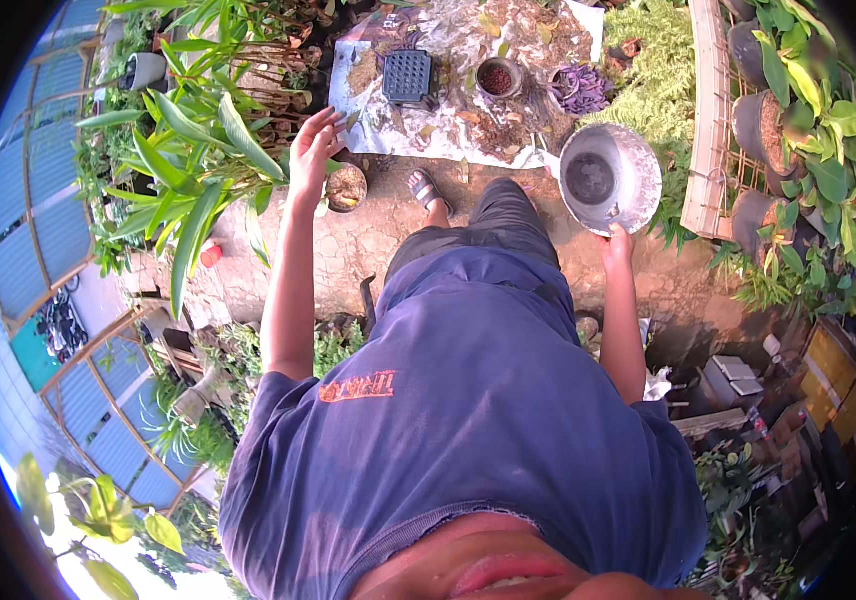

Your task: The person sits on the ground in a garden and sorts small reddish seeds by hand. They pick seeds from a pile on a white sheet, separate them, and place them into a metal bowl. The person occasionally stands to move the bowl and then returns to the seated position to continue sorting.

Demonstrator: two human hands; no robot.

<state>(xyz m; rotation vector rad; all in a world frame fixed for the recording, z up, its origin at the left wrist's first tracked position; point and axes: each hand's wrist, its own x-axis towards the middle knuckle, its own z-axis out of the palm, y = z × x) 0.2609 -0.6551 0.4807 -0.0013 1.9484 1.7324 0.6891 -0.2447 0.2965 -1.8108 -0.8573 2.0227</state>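
Observation:
My right hand [618, 244] grips the near rim of a round, worn metal pot [642, 176]. Its mouth faces up toward me, and a dark round patch covers its bottom. My left hand [314, 146] is raised with the fingers apart and nothing in it, beside long green leaves [229, 135]. Below that hand stands a round planter [346, 187] of brownish material. Ahead on the ground lies a soil-strewn white sheet [428, 146], bearing a dark plastic crate [407, 76], a pot of reddish pellets or seeds [499, 79] and a purple-leaved plant [582, 88].
On the right, a pale railing [705, 112] borders several potted plants [765, 135]. Ferns [642, 67] grow between it and the sheet. A small red object [210, 255] sits on the cracked paving [237, 289] at left. Boxes and clutter [732, 379] lie behind me at right.

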